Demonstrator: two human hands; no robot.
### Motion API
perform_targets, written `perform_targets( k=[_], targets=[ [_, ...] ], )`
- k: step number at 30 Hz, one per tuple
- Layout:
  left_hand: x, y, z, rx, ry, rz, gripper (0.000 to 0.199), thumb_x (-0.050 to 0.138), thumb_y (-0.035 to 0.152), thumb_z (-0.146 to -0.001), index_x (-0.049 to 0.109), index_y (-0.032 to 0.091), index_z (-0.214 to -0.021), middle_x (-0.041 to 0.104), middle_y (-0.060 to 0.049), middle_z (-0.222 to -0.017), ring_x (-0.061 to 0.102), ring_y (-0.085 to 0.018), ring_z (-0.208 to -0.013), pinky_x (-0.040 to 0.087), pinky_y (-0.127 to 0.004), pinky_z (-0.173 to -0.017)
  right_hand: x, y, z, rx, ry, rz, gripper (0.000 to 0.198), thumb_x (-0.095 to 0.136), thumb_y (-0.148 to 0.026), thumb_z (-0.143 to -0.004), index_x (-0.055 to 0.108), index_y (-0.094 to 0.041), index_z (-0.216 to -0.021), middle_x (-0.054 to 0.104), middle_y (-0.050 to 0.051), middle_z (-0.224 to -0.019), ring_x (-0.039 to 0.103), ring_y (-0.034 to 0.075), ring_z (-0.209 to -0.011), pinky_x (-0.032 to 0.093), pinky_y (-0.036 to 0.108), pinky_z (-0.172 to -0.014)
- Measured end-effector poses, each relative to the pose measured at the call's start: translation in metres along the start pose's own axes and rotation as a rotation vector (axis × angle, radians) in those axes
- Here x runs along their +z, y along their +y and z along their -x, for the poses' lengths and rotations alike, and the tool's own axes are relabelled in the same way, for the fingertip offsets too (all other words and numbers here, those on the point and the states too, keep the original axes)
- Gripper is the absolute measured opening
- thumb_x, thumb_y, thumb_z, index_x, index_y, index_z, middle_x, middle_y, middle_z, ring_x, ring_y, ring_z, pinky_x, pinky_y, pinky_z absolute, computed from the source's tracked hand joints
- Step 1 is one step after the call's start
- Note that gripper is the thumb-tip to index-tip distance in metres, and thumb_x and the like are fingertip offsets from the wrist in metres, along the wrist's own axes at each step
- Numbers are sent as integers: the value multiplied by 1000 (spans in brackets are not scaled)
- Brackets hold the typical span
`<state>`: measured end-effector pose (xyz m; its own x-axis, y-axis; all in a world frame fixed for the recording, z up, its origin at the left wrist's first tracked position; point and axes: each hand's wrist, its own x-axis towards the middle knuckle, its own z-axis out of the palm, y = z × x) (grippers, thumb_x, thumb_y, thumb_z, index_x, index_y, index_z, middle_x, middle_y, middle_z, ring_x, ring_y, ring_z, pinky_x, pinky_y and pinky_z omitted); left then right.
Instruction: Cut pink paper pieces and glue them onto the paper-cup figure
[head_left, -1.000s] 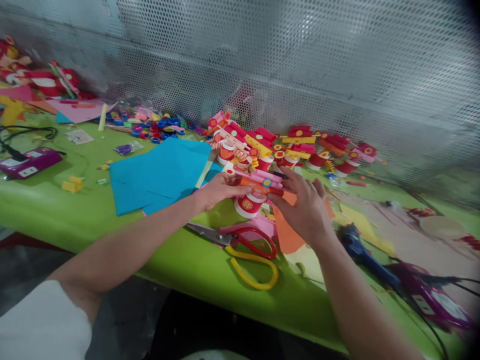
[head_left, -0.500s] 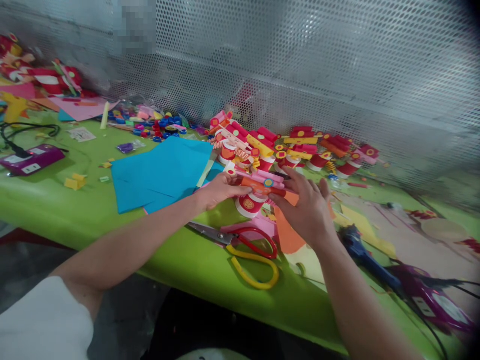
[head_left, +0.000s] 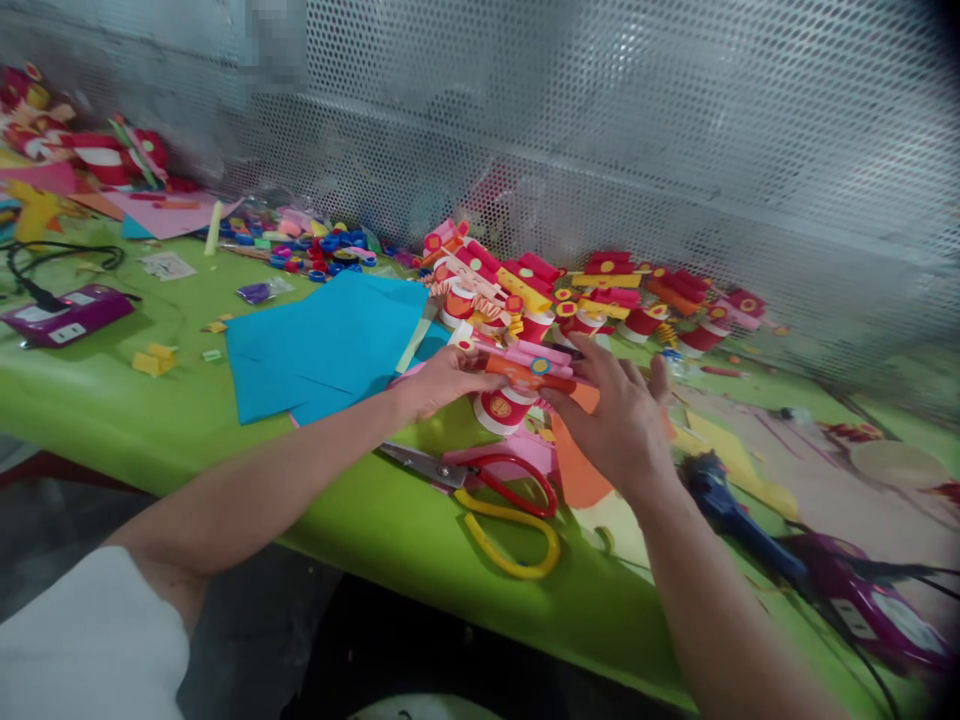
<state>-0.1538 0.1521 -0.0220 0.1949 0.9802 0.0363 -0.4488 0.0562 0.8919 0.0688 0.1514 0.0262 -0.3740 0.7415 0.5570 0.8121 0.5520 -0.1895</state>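
Observation:
Between my hands is a paper-cup figure point(head_left: 504, 408), a red and white cup topped with orange and pink paper rolls and a small blue and yellow disc. My left hand point(head_left: 442, 382) pinches the left end of the orange roll point(head_left: 529, 374) between thumb and fingers. On the other side, my right hand point(head_left: 611, 405) grips the right end of that roll, its outer fingers raised. Just below the cup lie scissors point(head_left: 480, 485) with one red and one yellow handle, on pink paper and the green tabletop.
Several similar cup figures point(head_left: 604, 295) stand along the perforated metal wall point(head_left: 637, 130). Blue paper sheets point(head_left: 322, 345) lie to the left. A dark blue glue gun point(head_left: 739, 515) and a purple power strip point(head_left: 870, 600) sit at right; another purple strip point(head_left: 67, 315) is far left.
Almost nothing differs. The view has shifted very slightly, and both hands keep the same hold on the cup figure.

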Motion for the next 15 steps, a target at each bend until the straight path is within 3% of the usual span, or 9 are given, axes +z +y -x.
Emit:
perform_targets(
  k=[6, 15],
  targets=[
    [-1, 0, -1, 5, -11, -7, 35, 99, 22, -59, 77, 14, -86, 79, -7, -90, 71, -17, -80, 56, -34, -85, -2, -1, 1, -42, 12, 20, 57, 65, -46, -95, 56, -28, -149, 84, 12, -109, 68, 41, -126, 15, 75, -124],
    [-3, 1, 0, 11, -33, 2, 46, 100, 23, -60, 76, 13, -98, 79, -10, -100, 74, -20, -89, 56, -37, -88, -2, 0, 0, -78, 14, 59, 56, 62, -47, -97, 57, -27, -148, 79, 16, -125, 69, 42, -123, 16, 78, -123]
  ],
)
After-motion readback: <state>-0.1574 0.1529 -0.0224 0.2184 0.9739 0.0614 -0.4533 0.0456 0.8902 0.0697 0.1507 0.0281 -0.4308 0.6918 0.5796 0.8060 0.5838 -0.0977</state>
